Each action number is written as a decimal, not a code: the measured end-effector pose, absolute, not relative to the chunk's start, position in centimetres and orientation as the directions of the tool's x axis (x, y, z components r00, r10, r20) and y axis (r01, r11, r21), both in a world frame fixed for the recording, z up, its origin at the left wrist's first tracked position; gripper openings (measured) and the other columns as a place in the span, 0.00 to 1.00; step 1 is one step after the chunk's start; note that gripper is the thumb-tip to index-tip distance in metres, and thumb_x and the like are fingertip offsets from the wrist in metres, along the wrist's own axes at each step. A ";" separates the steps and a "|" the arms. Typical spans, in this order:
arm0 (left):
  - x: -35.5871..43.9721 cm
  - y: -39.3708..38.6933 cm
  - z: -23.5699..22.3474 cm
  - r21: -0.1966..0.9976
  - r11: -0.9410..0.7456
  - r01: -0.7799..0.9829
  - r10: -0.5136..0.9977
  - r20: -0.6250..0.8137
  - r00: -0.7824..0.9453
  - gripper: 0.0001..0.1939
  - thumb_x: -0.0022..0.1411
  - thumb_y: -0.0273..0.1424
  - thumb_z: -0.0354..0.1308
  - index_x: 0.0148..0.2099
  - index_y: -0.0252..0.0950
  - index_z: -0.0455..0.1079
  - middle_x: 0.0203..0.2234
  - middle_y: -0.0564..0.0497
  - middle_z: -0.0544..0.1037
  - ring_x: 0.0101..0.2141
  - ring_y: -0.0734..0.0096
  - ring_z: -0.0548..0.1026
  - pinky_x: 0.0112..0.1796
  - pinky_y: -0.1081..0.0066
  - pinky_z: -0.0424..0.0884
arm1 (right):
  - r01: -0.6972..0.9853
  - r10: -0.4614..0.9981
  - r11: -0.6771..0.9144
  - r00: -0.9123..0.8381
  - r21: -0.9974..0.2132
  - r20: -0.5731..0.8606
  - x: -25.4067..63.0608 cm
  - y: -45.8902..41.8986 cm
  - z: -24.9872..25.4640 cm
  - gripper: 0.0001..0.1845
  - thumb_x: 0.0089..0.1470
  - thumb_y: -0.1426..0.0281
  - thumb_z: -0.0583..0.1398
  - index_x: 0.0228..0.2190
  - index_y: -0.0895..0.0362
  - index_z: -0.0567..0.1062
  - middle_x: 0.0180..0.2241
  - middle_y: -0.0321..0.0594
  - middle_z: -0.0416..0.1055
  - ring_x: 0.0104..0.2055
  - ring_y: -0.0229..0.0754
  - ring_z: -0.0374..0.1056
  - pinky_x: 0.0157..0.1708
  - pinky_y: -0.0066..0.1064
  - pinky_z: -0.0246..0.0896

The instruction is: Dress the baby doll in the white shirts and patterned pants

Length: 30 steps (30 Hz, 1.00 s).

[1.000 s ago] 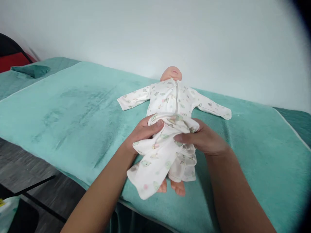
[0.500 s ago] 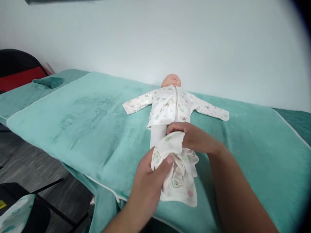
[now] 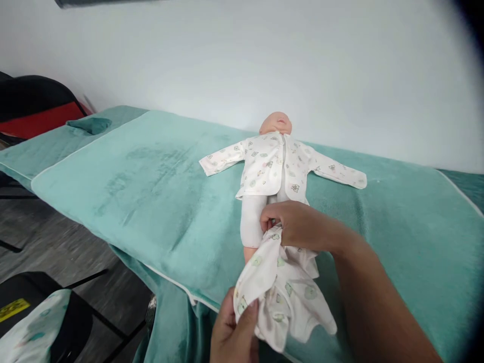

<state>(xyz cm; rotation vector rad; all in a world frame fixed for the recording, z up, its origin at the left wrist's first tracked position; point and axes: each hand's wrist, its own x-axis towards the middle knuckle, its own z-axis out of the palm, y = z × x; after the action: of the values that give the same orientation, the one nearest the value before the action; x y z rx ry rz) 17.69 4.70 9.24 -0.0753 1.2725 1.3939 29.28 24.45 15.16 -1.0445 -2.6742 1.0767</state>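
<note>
A baby doll (image 3: 264, 161) lies on its back in a white printed jacket, its arms spread to both sides. White printed baby pants (image 3: 264, 287) are bunched around its lower legs. Between thumb and fingers, my left hand (image 3: 238, 327) pinches the near left edge of the pants. Higher up, my right hand (image 3: 302, 224) is closed on the upper edge of the pants, between the doll's legs. One white cloth thigh and a bit of bare lower leg show at the left; the other leg is mostly hidden by my right hand and the cloth.
The doll lies on a padded bed with a green cover (image 3: 170, 186), against a white wall (image 3: 227, 60). A black and red chair (image 3: 38, 106) stands at the far left. At the lower left, a patterned white cloth (image 3: 41, 322) lies on a black seat.
My left hand has moved down toward me, drawing the pants' edge away from the doll's thigh. Part of the lower leg now shows. My right hand has lowered slightly and keeps its grip.
</note>
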 end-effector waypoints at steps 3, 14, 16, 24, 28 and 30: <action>16.2 5.2 8.6 0.710 0.275 -0.649 0.677 -0.622 -0.394 0.24 0.42 0.43 0.75 0.42 0.37 0.80 0.41 0.43 0.83 0.44 0.50 0.80 0.44 0.63 0.76 | 0.583 0.630 0.538 -0.758 -0.608 -0.169 29.1 24.3 15.0 0.08 0.42 0.76 0.60 0.29 0.53 0.74 0.31 0.32 0.75 0.33 0.39 0.65 0.30 0.31 0.52; 14.6 7.4 10.2 0.706 0.297 -0.643 0.728 -0.603 -0.326 0.28 0.50 0.42 0.70 0.51 0.34 0.78 0.44 0.40 0.83 0.50 0.46 0.78 0.51 0.55 0.73 | 0.561 0.625 0.515 -0.763 -0.648 -0.163 28.9 24.4 15.2 0.04 0.52 0.68 0.60 0.28 0.52 0.76 0.31 0.32 0.76 0.32 0.39 0.66 0.31 0.31 0.52; 14.6 8.3 10.5 0.730 0.291 -0.619 0.750 -0.575 -0.326 0.29 0.53 0.43 0.68 0.53 0.33 0.76 0.44 0.40 0.82 0.47 0.48 0.79 0.48 0.57 0.74 | 0.550 0.618 0.479 -0.765 -0.684 -0.183 29.0 24.6 15.3 0.06 0.53 0.65 0.60 0.27 0.53 0.75 0.29 0.32 0.74 0.32 0.38 0.66 0.31 0.31 0.52; 11.8 13.5 9.5 0.994 0.112 -0.019 0.902 -0.110 -0.417 0.18 0.64 0.48 0.57 0.34 0.37 0.68 0.27 0.55 0.72 0.30 0.71 0.68 0.32 0.73 0.64 | 0.487 0.632 0.350 -0.753 -0.800 -0.182 29.3 25.2 15.1 0.15 0.58 0.55 0.61 0.32 0.53 0.76 0.34 0.34 0.77 0.37 0.43 0.70 0.34 0.31 0.57; 10.5 17.4 9.1 0.991 0.027 0.132 0.920 0.027 -0.390 0.21 0.67 0.47 0.53 0.29 0.37 0.60 0.24 0.56 0.65 0.28 0.73 0.61 0.31 0.74 0.60 | 0.504 0.654 0.301 -0.727 -0.810 -0.209 29.3 25.3 14.9 0.14 0.59 0.55 0.60 0.33 0.53 0.76 0.35 0.33 0.78 0.39 0.45 0.71 0.35 0.31 0.58; 10.0 19.1 9.2 0.991 -0.011 0.130 0.931 0.057 -0.361 0.22 0.66 0.49 0.52 0.29 0.37 0.59 0.24 0.56 0.64 0.28 0.74 0.60 0.30 0.74 0.59 | 0.527 0.681 0.298 -0.702 -0.796 -0.210 29.3 25.3 14.8 0.14 0.58 0.56 0.60 0.31 0.53 0.75 0.33 0.33 0.78 0.37 0.45 0.71 0.34 0.31 0.58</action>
<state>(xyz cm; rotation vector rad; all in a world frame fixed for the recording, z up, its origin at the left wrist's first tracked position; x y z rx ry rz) 10.05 19.13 9.20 1.1303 1.5631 1.4452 29.29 25.29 14.84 -1.1248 -2.3912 1.3641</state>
